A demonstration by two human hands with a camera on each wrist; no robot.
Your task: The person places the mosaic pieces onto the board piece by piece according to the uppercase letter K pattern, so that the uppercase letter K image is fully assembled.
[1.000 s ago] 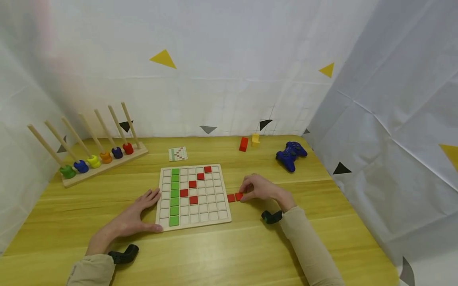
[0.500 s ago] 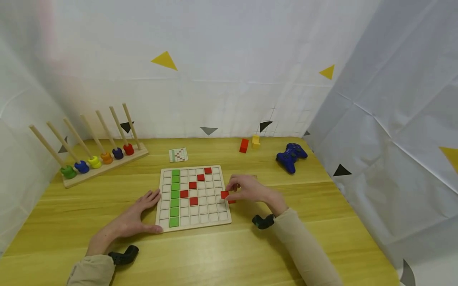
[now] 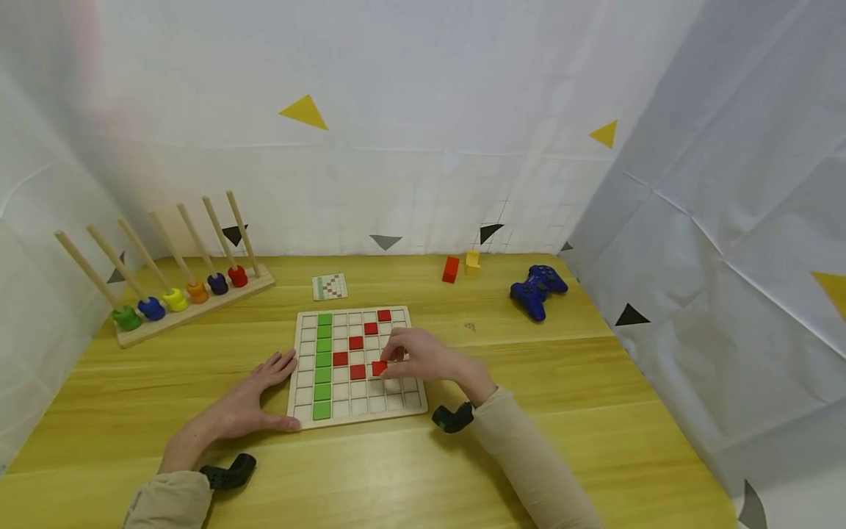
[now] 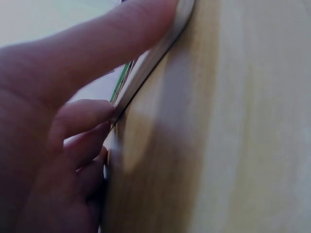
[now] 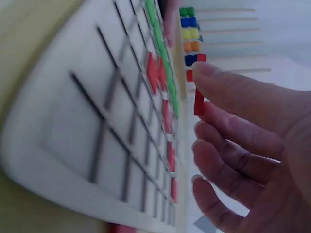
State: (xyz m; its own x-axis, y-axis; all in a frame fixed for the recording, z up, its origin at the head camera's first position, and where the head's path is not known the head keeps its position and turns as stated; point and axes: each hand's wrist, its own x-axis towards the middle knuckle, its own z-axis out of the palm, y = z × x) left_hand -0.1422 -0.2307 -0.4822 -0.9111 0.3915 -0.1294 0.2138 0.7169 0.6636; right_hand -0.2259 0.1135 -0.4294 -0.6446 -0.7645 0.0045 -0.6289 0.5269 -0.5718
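Note:
A wooden grid board [image 3: 411,417] lies flat on the table, a column of green tiles [image 3: 322,375] and several red tiles [image 3: 357,372] set in its squares. Between thumb and forefinger, my right hand [image 3: 426,356] pinches a red tile [image 5: 199,87], held above the board just right of the lowest red tile; the other fingers are loosely bent. My left hand [image 3: 247,400] rests at the board's left side, fingertips at the edge and thumb [image 4: 141,22] on the near left corner. Another red tile [image 5: 121,228] lies beside the board's right edge, hidden by my right hand in the head view.
A small pattern card [image 3: 329,286] lies behind the board. A peg stand [image 3: 198,305] with coloured beads stands at the left. Behind to the right are a red block [image 3: 451,270], a yellow block [image 3: 472,262] and a blue game controller [image 3: 538,291].
My right hand has picked up a red tile from the table right of the board and carried it left over the grid. My left hand stays at the board's edge.

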